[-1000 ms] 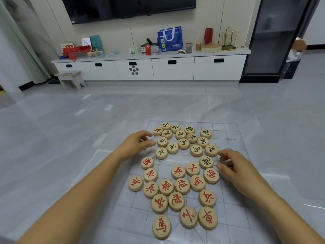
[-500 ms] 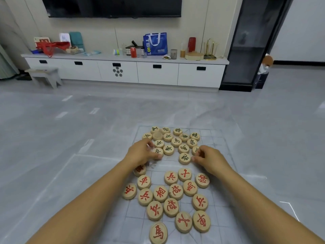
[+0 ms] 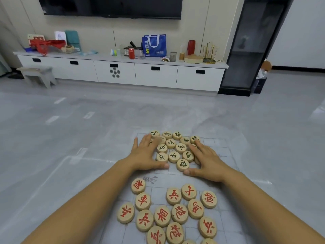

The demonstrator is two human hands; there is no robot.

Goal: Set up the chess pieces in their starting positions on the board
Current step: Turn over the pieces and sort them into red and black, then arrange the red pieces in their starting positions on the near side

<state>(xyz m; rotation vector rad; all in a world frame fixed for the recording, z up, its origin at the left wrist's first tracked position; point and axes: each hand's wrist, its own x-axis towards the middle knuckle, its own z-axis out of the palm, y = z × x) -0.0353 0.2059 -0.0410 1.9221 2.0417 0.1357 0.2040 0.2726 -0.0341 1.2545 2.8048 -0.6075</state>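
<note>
- Ahead of you, a long white cabinet (image 3: 121,73) on glossy grey floor (image 3: 52,138).
- Above it, a dark TV (image 3: 112,6).
- Right of it, a black glass case (image 3: 246,50).

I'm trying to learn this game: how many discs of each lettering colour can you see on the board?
Red discs: 15, two of them cut off by the bottom edge
Dark discs: 13 plainly seen, with a few more partly hidden under the left hand and right hand
Total: at least 28
</note>
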